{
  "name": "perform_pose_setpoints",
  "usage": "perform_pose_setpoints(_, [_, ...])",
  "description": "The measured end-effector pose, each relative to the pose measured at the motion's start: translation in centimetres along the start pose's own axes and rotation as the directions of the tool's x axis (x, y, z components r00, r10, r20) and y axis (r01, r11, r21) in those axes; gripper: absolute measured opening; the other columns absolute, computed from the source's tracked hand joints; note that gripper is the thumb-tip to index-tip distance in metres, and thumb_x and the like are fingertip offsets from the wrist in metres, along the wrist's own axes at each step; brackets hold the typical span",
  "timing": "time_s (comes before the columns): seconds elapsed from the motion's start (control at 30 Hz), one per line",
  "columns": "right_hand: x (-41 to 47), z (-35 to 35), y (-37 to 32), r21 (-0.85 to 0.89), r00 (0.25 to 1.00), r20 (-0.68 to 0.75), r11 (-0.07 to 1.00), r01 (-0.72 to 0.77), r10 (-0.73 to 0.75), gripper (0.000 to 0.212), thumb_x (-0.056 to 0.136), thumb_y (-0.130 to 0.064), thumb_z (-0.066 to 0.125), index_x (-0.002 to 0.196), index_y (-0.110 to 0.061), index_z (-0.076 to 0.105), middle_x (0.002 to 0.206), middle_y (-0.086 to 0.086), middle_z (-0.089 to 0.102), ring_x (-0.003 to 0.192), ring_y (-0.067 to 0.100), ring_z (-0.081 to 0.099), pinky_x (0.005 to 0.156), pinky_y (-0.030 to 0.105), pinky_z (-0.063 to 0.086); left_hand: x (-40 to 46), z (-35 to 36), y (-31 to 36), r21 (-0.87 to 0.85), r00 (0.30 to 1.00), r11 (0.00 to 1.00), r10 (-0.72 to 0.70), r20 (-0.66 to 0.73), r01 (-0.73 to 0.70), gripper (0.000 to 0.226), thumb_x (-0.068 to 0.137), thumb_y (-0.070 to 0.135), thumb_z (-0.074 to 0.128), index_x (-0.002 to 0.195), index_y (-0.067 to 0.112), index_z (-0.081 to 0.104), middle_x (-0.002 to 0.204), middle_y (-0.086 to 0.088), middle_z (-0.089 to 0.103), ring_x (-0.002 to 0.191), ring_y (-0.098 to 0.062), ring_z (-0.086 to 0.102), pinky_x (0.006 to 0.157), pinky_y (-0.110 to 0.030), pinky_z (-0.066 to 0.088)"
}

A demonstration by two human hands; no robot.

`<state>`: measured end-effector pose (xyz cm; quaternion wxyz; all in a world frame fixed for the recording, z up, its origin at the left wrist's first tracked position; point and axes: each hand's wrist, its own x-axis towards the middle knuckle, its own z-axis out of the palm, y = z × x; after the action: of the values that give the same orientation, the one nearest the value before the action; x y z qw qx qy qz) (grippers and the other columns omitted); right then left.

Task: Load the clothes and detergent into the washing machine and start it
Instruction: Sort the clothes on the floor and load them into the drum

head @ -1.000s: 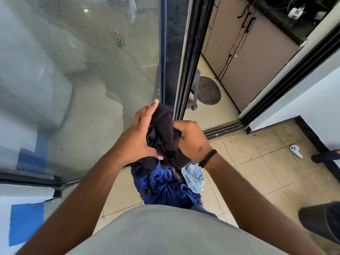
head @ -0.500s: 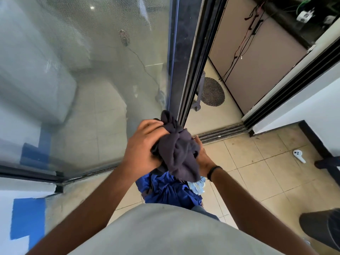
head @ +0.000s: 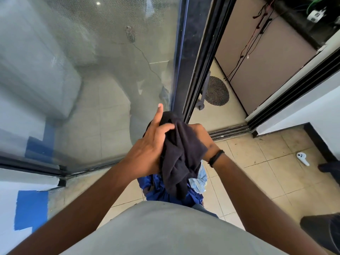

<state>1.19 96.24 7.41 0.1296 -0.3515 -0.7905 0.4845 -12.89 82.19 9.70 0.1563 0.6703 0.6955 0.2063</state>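
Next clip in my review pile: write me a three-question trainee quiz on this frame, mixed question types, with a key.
1. True or false: only the right hand touches the dark garment.
2. Multiple choice: what lies on the tiled floor below the garment? A) a detergent bottle B) a heap of blue clothes C) a basket
3. Fill in: one finger of the left hand points ____, while the others lie on the cloth.

Key: 1 false, both hands are on it; 2 B; 3 up, towards the glass door.
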Motion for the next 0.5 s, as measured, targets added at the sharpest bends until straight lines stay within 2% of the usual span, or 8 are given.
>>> perform_pose_setpoints(0.07, [-0.4, 0.8, -1.3, -0.039, 0.987, -0.018, 0.987, 0.157, -0.158, 0.012, 0.085, -0.015, 0.065, 0.077, -0.005, 0.066, 0.075, 0.010, 0.064, 0.074, 0.014, 0.056, 0.068, 0.038, 0.053, 0.0, -0.4, 0.2, -0.093, 0.988, 0.986, -0.133, 0.081, 0.141, 0.106, 0.088, 0.032, 0.073, 0.148, 0.052, -0.012, 0.167, -0.008, 0.014, 0.133, -0.034, 0.048, 0.097, -0.041, 0.047])
perform_pose_setpoints(0.1, [-0.6, 0.9, -1.7, -0.030, 0.982, -0.022, 0.982, 0.189, -0.190, 0.005, 0.083, -0.011, 0.065, 0.081, -0.006, 0.066, 0.079, 0.010, 0.065, 0.077, 0.016, 0.059, 0.070, 0.038, 0.053, -0.1, -0.7, 0.3, -0.136, 0.983, 0.976, -0.159, 0.089, 0.170, 0.101, 0.091, 0.038, 0.067, 0.142, 0.065, -0.015, 0.164, -0.006, 0.024, 0.132, -0.034, 0.049, 0.104, -0.042, 0.044])
perform_pose_setpoints(0.17, [-1.0, 0.6, -2.3, 0.088, 0.978, -0.078, 0.976, 0.200, -0.193, 0.010, 0.082, 0.003, 0.066, 0.090, -0.004, 0.065, 0.087, 0.007, 0.064, 0.082, 0.015, 0.060, 0.074, 0.029, 0.050, -0.2, -0.9, 0.2, -0.167, 0.989, 0.975, -0.145, 0.026, 0.147, 0.078, 0.094, 0.047, 0.056, 0.147, 0.063, 0.002, 0.156, 0.000, 0.040, 0.131, -0.027, 0.050, 0.107, -0.036, 0.040])
perform_pose_setpoints(0.27, [-1.9, 0.5, -1.6, 0.493, 0.993, -0.112, 0.865, 0.092, -0.041, 0.026, 0.087, 0.010, 0.059, 0.113, 0.005, 0.059, 0.104, 0.017, 0.062, 0.094, 0.016, 0.058, 0.086, 0.027, 0.051, -0.9, -0.1, -1.2, -0.187, 0.992, 0.978, -0.105, -0.066, 0.091, 0.054, 0.088, 0.055, 0.046, 0.139, 0.041, 0.038, 0.139, 0.003, 0.054, 0.122, -0.018, 0.054, 0.102, -0.035, 0.044])
perform_pose_setpoints(0.33, [-2.3, 0.7, 0.4, 0.703, 0.982, -0.032, 0.703, -0.109, 0.184, 0.033, 0.089, -0.012, 0.061, 0.122, -0.005, 0.061, 0.121, 0.022, 0.062, 0.107, 0.025, 0.060, 0.097, 0.042, 0.049, -1.2, 0.4, -1.6, -0.388, 0.969, 0.915, -0.187, -0.160, 0.112, 0.035, 0.091, 0.048, 0.048, 0.122, 0.034, 0.057, 0.125, 0.000, 0.064, 0.115, -0.021, 0.061, 0.103, -0.046, 0.048])
perform_pose_setpoints(0.4, [-2.9, 1.1, 3.5, 0.739, 0.917, 0.153, 0.573, -0.354, 0.369, 0.050, 0.081, -0.048, 0.067, 0.125, -0.022, 0.064, 0.137, 0.013, 0.057, 0.126, 0.030, 0.053, 0.109, 0.058, 0.036, -1.1, 0.5, -0.8, -0.586, 0.900, 0.799, -0.347, -0.264, 0.135, 0.016, 0.099, 0.029, 0.051, 0.102, 0.022, 0.065, 0.100, 0.008, 0.070, 0.097, -0.011, 0.063, 0.097, -0.035, 0.050])
perform_pose_setpoints(0.43, [-3.4, 1.6, 5.6, 0.709, 0.875, 0.258, 0.535, -0.460, 0.410, 0.061, 0.078, -0.065, 0.066, 0.129, -0.031, 0.062, 0.145, 0.009, 0.052, 0.133, 0.032, 0.046, 0.112, 0.065, 0.028, -0.9, 0.4, -0.3, -0.618, 0.872, 0.776, -0.384, -0.305, 0.125, 0.018, 0.102, 0.012, 0.046, 0.096, 0.017, 0.062, 0.087, 0.015, 0.068, 0.085, -0.003, 0.061, 0.089, -0.024, 0.050])
perform_pose_setpoints(0.5, [-4.2, 2.4, 8.4, 0.716, 0.810, 0.336, 0.428, -0.551, 0.481, 0.066, 0.079, -0.078, 0.058, 0.133, -0.041, 0.058, 0.153, 0.006, 0.042, 0.137, 0.035, 0.041, 0.110, 0.072, 0.023, -0.5, -0.3, 1.2, -0.703, 0.874, 0.704, -0.403, -0.273, 0.105, 0.055, 0.098, -0.020, 0.030, 0.086, 0.023, 0.062, 0.071, 0.025, 0.062, 0.071, 0.008, 0.056, 0.075, -0.011, 0.047])
